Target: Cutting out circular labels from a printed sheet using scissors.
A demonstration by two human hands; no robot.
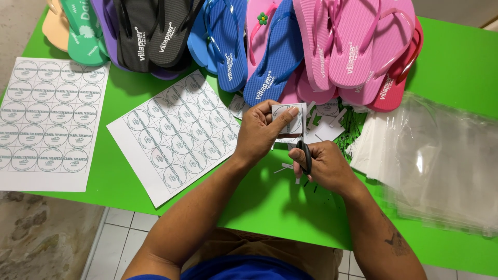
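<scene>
A small square paper label (287,118) with a printed circle is pinched in the left hand (259,132), the thumb laid across its face and the fingers folded shut behind it. The left forearm is brought in from the lower left and the wrist is bent so that the label is held upright just above the right hand (324,166). Black-handled scissors (306,155) are gripped in the right hand, the fingers curled closed through the handles; the blades are hidden behind the label and the hand, so how far they are parted cannot be told. The right forearm is brought in from the lower right, and a dark mark is seen on it.

Everything is carried by a green table (270,202). Just behind the label, small cut paper pieces (324,124) are scattered, and thin paper trimmings (285,168) lie just below it. To the left of the label a sheet of printed round labels (176,135) is laid at a slant, and farther left of it a second sheet (49,122) lies straight. Beyond the label, at the far edge of the table, a row of flip-flops (270,46) is piled in peach, green, purple, black, blue, pink and red. To the right of the label a stack of clear plastic bags (441,155) is spread out.
</scene>
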